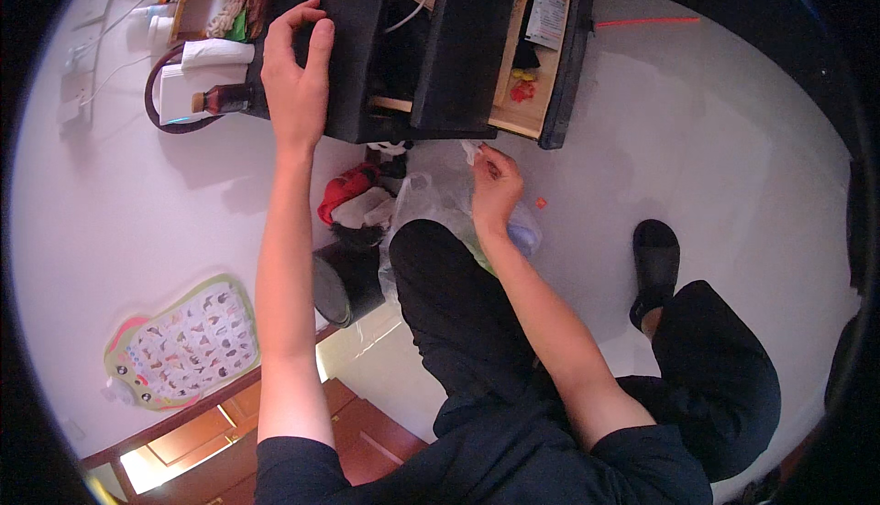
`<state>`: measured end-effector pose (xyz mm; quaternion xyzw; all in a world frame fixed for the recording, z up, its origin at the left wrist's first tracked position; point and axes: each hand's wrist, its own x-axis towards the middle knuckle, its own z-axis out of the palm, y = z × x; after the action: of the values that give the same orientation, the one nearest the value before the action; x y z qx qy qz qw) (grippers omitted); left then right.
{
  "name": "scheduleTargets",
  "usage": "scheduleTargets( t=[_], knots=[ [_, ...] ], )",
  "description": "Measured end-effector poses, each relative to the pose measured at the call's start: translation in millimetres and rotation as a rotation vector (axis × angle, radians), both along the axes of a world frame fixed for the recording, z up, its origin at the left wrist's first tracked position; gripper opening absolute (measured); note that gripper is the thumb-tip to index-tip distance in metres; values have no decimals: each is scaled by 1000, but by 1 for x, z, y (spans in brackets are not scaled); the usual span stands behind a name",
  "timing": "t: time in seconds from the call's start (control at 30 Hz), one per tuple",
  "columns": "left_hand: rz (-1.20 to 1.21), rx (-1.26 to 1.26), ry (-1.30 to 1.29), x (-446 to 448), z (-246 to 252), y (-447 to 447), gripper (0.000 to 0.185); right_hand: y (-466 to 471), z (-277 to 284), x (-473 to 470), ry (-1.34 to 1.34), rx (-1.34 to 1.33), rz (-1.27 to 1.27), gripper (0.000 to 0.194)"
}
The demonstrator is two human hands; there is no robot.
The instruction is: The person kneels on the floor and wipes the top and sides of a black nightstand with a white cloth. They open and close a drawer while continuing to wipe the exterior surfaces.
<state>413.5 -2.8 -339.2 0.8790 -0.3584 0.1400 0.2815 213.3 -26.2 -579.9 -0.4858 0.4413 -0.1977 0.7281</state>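
My left hand (295, 72) is at the top of the black cabinet (344, 51), its fingers apart and holding nothing. My right hand (496, 185) pinches a small piece of whitish, crumpled material (471, 150) just beside the cabinet's side, over a clear plastic bag (419, 196). Two drawers are pulled out. The lower drawer (526, 123) has a pale wooden inside and holds a white printed packet (546, 20), a red item (522, 90) and small yellow items (522, 74). In the upper drawer (393, 103) a white cable (425, 3) shows.
On the cabinet stand a bottle with dark liquid (223, 99), a white box (180, 89) and a wooden tray (189, 10). A black bin (347, 285), a red-and-white item (350, 192), an orange scrap (541, 202) and a red strip (646, 22) are on the floor side.
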Motion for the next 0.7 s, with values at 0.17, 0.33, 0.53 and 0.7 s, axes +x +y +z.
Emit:
scheduleTargets(
  t=[0.17, 0.33, 0.53, 0.7],
  knots=[
    [17, 13, 11, -3, 1, 2, 36, 7, 43, 4, -109, -111, -69, 23],
    [-4, 5, -8, 2, -1, 4, 33, 1, 119, -2, -407, -279, -56, 29],
    [38, 0, 45, -6, 3, -2, 32, -83, 123, -9, -489, -298, -176, 12],
    [55, 4, 36, -7, 6, -1, 31, -119, 123, 5, -317, -239, 161, 48]
  ],
)
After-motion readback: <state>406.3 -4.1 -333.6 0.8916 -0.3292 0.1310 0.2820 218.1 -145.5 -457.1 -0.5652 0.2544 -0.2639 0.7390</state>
